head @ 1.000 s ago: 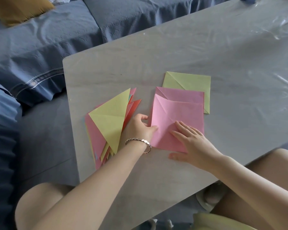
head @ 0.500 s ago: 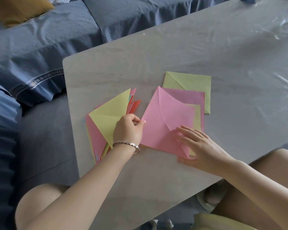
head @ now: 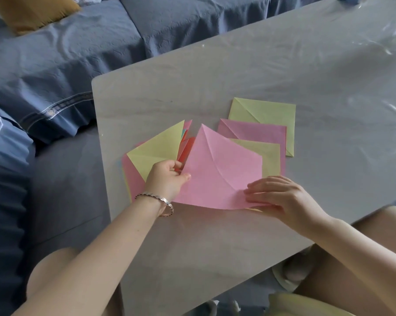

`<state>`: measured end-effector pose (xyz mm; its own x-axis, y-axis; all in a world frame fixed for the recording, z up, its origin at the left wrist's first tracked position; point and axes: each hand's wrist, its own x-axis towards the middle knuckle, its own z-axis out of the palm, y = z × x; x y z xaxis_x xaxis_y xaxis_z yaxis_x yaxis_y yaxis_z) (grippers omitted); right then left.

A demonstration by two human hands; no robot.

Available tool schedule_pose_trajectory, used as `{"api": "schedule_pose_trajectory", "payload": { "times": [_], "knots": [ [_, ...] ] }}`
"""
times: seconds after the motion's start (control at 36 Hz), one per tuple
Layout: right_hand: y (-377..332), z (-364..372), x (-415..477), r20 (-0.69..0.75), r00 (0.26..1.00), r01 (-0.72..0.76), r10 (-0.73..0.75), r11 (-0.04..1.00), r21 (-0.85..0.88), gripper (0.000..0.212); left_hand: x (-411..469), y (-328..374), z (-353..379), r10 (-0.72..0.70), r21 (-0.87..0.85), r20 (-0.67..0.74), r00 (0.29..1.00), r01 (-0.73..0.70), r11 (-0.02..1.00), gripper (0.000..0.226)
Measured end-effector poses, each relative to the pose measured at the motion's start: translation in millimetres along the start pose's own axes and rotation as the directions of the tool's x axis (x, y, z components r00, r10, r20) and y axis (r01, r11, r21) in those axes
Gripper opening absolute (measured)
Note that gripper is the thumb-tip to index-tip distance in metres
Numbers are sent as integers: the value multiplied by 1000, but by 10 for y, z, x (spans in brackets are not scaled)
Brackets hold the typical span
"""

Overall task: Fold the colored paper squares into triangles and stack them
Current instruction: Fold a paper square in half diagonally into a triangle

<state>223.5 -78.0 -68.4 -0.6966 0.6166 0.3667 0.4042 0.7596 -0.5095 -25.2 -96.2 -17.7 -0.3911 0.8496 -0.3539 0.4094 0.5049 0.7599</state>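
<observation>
The worktop (head: 215, 65) wears a glossy clear film (head: 374, 53), probably the main hazard: paper likely slides on it, so the pink sheet (head: 215, 174) may skate while being creased. That sheet lies towards the worktop's near edge, bowed upward, its far corner raised and its near right corner flat. It overlaps the unfolded squares (head: 267, 110), which fan out from mid-worktop, and its left side overhangs the stack of folded triangles (head: 156, 149) close to the left edge. If corners are brought together while the sheet curves like this, the crease could land off the diagonal and give a lopsided triangle. A drag could also pull the yellow square beneath it askew. The stack is splayed, and the left hand (head: 167, 179) sits right against it, so a nudge may scatter it towards the left edge. That hand is clamped on the sheet's left edge, thumb on top, fingers curled below. The right hand (head: 281, 195) lies spread, fingers nearly straight, pressing the near right corner down. If it lifts early, the sheet can spring loose.

Beyond the left and far edges runs a blue sofa (head: 78, 53) with a mustard cushion (head: 33, 12). A pale slipper (head: 290, 274) sits on the floor below the near edge. A bracelet (head: 164, 199) circles the left wrist. Only the papers' own overlap stands in the way.
</observation>
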Motion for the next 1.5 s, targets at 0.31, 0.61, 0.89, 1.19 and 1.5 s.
{"api": "schedule_pose_trajectory", "payload": {
  "times": [0.31, 0.61, 0.89, 1.19, 1.5],
  "knots": [
    [-221, -186, 113, 59, 949, -310, 310, 886, 345, 18, -84, -39, 28, 240, 184, 75, 968, -250, 951, 19],
    [-281, -256, 386, -38, 863, -436, 503, 782, 446, 32, -230, -27, -33, 297, 116, 342, 891, -353, 928, 8],
    [-470, -143, 432, -77, 798, -477, 598, 705, 525, 33, -424, 168, 44, 404, 25, 126, 906, -410, 912, 21],
    [-745, -195, 524, -157, 722, -428, 674, 613, 664, 14, -595, 281, 167, 471, -83, -153, 869, -486, 870, 20],
    [-894, -231, 507, -200, 691, -377, 695, 582, 721, 17, -721, 317, 102, 475, -132, -178, 862, -499, 857, 27]
  ]
}}
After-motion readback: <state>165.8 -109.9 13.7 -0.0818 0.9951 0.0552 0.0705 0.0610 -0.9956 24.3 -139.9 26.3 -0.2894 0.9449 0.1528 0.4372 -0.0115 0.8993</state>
